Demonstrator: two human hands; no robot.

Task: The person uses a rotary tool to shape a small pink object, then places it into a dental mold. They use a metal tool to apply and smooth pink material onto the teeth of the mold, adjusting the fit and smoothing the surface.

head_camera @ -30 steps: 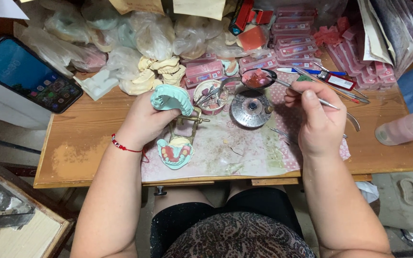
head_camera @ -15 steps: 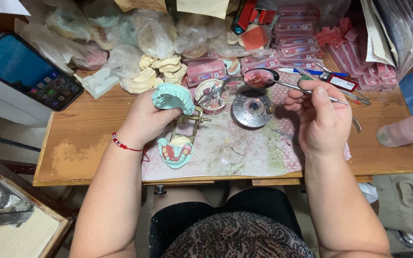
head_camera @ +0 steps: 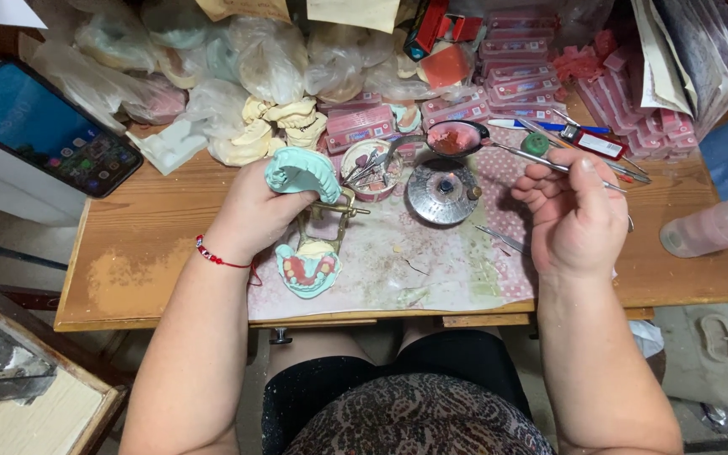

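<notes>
My left hand is wrapped around the mint-green upper cast of a brass hinged frame, fingers curled over its curved top, tilting it up and back. The lower cast, same green with pink wax and teeth set in it, lies just below my palm on the spotted mat that covers the middle of the worktop.

My right hand pinches a thin metal tool between thumb and fingertips. The tool runs up and left from my fingers, its far end near a small metal spoon holding pink wax. That spoon sits above a round metal burner, which stands on the mat between my two hands, nearer the right one. A small pot of instruments stands just beside the upper cast, to its right.
</notes>
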